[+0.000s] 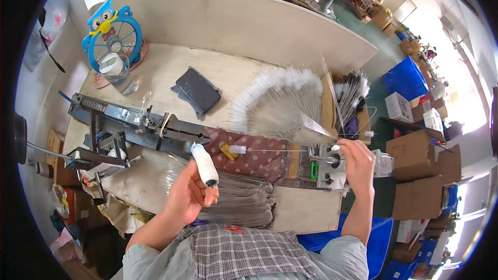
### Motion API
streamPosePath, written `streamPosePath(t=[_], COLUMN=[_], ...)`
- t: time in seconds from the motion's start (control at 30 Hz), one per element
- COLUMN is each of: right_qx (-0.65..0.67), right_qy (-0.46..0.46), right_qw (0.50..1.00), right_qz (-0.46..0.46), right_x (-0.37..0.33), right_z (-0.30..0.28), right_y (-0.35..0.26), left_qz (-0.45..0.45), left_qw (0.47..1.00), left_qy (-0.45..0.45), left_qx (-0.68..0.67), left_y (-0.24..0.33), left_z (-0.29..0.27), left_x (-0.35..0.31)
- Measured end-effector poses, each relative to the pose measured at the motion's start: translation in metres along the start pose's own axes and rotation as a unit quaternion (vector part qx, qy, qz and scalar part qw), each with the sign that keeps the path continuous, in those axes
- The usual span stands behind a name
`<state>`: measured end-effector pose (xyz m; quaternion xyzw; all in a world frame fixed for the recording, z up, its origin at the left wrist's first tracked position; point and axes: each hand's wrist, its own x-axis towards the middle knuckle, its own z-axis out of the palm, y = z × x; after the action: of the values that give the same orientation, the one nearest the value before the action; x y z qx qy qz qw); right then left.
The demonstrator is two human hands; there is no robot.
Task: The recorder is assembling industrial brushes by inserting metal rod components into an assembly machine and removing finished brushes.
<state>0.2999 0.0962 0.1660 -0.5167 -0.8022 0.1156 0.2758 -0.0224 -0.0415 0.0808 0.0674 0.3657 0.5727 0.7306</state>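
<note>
Cluttered workbench [161, 67]; left hand [187, 194] half-curled by white wrap [207, 166], right hand [358, 162] bunched beside machine [325, 176]; holds unclear.

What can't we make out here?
Head view:
- White wrap at the left hand: what's inside; the wrap covers it.
- Right hand: exactly what its fingertips touch; too small.
- Wire bundle: part hidden behind the left hand.
- Blue bin: part hidden behind the right sleeve.
</note>
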Motion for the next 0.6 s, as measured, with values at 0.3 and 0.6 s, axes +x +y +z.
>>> streamPosePath(t=[0.3,0.6], right_qx=[0.029,0.113], right_qy=[-0.065,-0.022], right_qw=[0.996,0.992], right_qz=[-0.056,-0.058], right_x=[0.007,0.015], right_z=[0.037,0.059], right_y=[-0.003,0.013], left_qz=[0.102,0.106], left_qw=[0.987,0.959], left_qy=[-0.124,-0.036], left_qx=[-0.027,0.260], left_y=[-0.005,-0.027], left_z=[0.004,0.022], left_x=[0.014,0.034])
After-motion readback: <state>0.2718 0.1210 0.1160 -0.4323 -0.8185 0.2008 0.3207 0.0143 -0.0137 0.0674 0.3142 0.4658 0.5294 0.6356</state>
